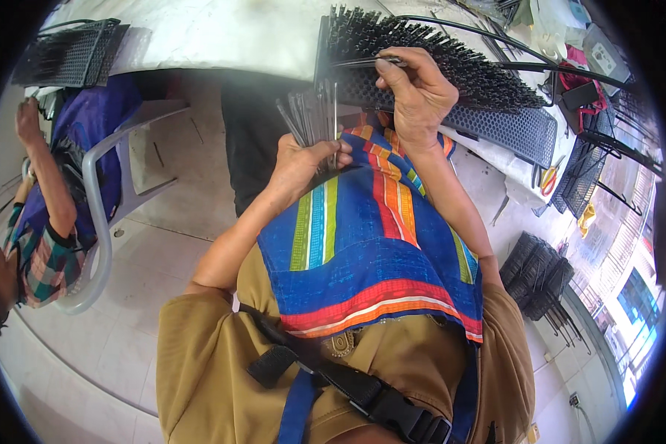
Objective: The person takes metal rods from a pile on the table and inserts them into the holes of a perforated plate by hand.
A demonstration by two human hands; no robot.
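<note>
A bundle of thin grey rods [308,117] stands up out of my left hand [303,159], whose fingers are wrapped round its lower end. My right hand [424,100] pinches one slender dark rod [357,63] between thumb and fingertips, level with the left end of a black perforated metal rack [496,133]. Dense rows of black-tipped pins [436,55] fill that rack, just beyond my right hand. Over my lap lies a blue apron [362,259] with bright stripes. The exact kind of the rods is too fine to tell.
A white table [200,41] runs across the back. At the left a co-worker [48,214] sits on a grey plastic chair [95,192] beside another black mesh rack [66,55]. Orange-handled scissors [547,180] hang by the table's right edge; black racks [534,274] stand on the floor.
</note>
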